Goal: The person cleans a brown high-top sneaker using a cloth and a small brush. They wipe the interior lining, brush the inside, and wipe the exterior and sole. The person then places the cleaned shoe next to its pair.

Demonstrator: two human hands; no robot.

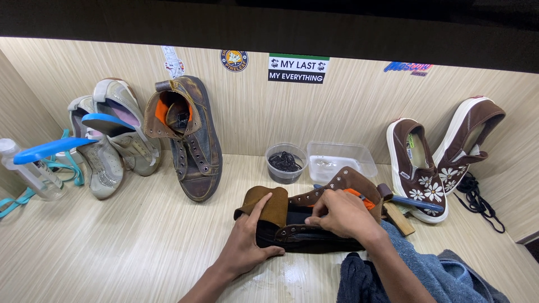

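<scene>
A brown high-top shoe (pixel 331 188) with an orange lining and no laces lies on its side at the front of the wooden bench. My left hand (pixel 247 238) grips its brown tongue (pixel 268 203) and toe end, pulling the tongue back. My right hand (pixel 345 216) pinches the eyelet flap near the shoe's opening. A matching brown high-top (pixel 188 134) leans upright against the back wall.
Grey sneakers (pixel 109 140) with blue shoe trees stand at the left beside a clear bottle (pixel 28 171). A round tub of black laces (pixel 285 163) and a clear tray (pixel 339 160) sit behind. Brown floral slip-ons (pixel 418 168), black laces (pixel 477 199), a blue towel (pixel 421 269).
</scene>
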